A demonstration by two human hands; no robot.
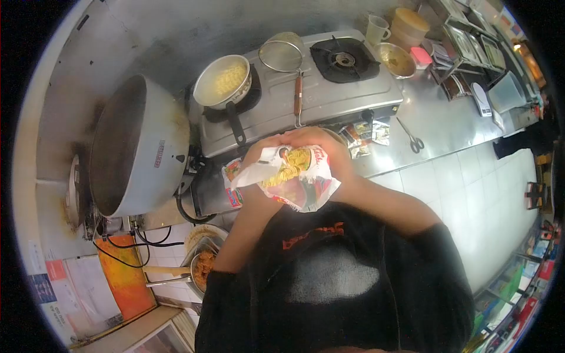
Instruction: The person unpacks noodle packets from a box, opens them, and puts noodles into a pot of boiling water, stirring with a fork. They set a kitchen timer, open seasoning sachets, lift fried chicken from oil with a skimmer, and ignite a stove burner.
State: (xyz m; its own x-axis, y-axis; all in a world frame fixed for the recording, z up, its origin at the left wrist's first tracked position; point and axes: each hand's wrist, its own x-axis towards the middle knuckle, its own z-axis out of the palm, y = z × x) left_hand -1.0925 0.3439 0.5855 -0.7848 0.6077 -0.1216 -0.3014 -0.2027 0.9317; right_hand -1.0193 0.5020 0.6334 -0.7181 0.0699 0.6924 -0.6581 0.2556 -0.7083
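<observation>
Both my hands are wrapped around a white and red instant noodle packet (pixel 321 167) in front of the stove. My left hand (pixel 263 146) grips its left side and my right hand (pixel 321 138) its upper right side. The packet is torn, with a white flap hanging to the left. Yellow noodles show on it, though I cannot tell whether they are real or printed. Beyond my left hand, a white pot (pixel 206 88) with pale noodles (pixel 231 79) in it sits on the left burner. A colourful wrapper (pixel 231 176) lies beside my left forearm.
A wire strainer (pixel 282 54) lies on the stove (pixel 273 112), left of the right burner (pixel 345 60). Silver sachets (pixel 359 138) and scissors (pixel 411 136) lie on the counter. A large grey pot (pixel 144 153) stands left. A metal bowl (pixel 395 60) and a scale (pixel 481 100) are at right.
</observation>
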